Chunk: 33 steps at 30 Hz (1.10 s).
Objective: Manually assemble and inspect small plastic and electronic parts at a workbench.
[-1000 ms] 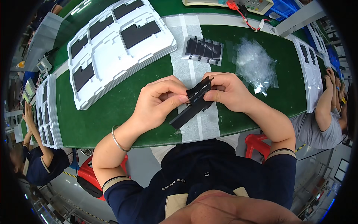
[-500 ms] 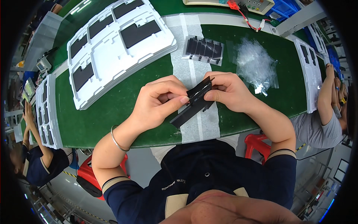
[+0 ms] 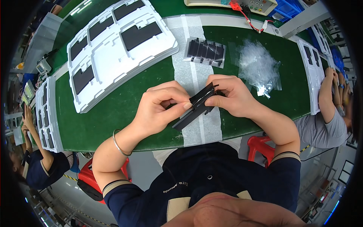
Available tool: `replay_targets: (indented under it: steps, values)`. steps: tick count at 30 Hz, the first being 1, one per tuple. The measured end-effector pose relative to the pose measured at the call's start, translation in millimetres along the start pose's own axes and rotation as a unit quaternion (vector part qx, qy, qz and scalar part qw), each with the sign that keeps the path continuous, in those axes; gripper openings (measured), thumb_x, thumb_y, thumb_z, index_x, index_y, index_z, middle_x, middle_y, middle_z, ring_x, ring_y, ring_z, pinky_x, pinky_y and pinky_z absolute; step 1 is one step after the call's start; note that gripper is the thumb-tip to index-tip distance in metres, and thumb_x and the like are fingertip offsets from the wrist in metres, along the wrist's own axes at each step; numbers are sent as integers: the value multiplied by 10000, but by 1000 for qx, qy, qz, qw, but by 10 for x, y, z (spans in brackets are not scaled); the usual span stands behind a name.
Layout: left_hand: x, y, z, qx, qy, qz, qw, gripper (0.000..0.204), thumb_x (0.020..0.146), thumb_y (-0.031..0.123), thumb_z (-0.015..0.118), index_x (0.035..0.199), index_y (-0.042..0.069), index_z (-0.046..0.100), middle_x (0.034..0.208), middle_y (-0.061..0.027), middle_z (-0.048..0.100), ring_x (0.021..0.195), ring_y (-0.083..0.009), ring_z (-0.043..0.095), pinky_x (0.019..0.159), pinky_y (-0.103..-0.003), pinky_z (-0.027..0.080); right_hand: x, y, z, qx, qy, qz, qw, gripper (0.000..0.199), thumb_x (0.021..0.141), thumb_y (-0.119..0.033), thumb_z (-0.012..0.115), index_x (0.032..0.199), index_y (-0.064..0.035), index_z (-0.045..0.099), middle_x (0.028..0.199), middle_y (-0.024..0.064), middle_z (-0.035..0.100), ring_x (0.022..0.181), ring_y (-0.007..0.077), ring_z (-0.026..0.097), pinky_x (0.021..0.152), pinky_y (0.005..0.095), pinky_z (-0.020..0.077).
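Observation:
Between my hands, above the near part of the table, is a thin black battery-like pack [image 3: 185,118], tilted up toward the right. A narrow black flap or strip stands along its upper edge. My left hand [image 3: 160,106] pinches the flap side near its middle, thumb against forefinger. My right hand [image 3: 230,96] grips the pack's upper right end, thumb on the face turned to me. The fingers behind the pack are partly hidden. Beyond my hands lies a clear-backed sheet of black strips [image 3: 206,52].
A stack of white moulded trays [image 3: 107,60] holds flat black packs at the left. At the right is a heap of clear film pieces [image 3: 259,64]. A pale paper strip [image 3: 181,75] crosses the green table [image 3: 113,125]. An instrument with red leads [image 3: 249,5] stands behind; co-workers sit either side.
The pack has turned slightly in my hands, showing its edge more and its face less. My right hand has shifted a little nearer; my left keeps its pinch.

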State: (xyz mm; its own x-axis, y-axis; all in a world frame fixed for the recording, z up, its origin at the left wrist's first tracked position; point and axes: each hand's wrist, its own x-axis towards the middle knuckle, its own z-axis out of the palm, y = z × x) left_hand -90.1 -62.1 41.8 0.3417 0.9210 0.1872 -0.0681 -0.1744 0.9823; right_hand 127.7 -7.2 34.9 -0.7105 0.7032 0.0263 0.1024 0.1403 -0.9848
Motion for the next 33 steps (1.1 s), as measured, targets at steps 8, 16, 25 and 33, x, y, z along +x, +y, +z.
replay_targets:
  steps: [8, 16, 25, 33]
  values:
    - [-20, 37, 7, 46, 14, -1, 999, 43, 780, -38, 634, 824, -36, 630, 829, -77, 584, 703, -94, 547, 578, -207, 434, -1, 0, 23, -5, 31, -28, 999, 225, 740, -124, 703, 725, 27, 538, 638, 37, 466, 574, 118, 443, 525, 264, 358]
    - [54, 67, -31, 132, 64, 116, 982, 104, 704, -40, 684, 797, -4, 654, 769, -71, 590, 683, -147, 541, 587, -248, 419, 16, -74, 56, -71, 76, -102, 989, 201, 728, -101, 702, 733, 31, 552, 661, 59, 502, 578, 148, 479, 529, 264, 373]
    - [56, 171, -7, 165, 81, 167, 969, 138, 663, -45, 708, 777, 14, 657, 750, -63, 586, 680, -148, 531, 579, -252, 403, -4, -117, 112, -89, 113, -174, 974, 135, 737, -72, 700, 797, 12, 613, 713, 58, 545, 603, 138, 509, 532, 254, 393]
    - [58, 207, 69, 267, 147, 274, 912, 198, 586, -36, 742, 749, 36, 654, 686, -37, 563, 677, -192, 501, 614, -282, 389, -25, -187, 212, -107, 174, -248, 947, 123, 726, -36, 698, 837, -15, 648, 742, 64, 571, 629, 144, 533, 539, 251, 409]
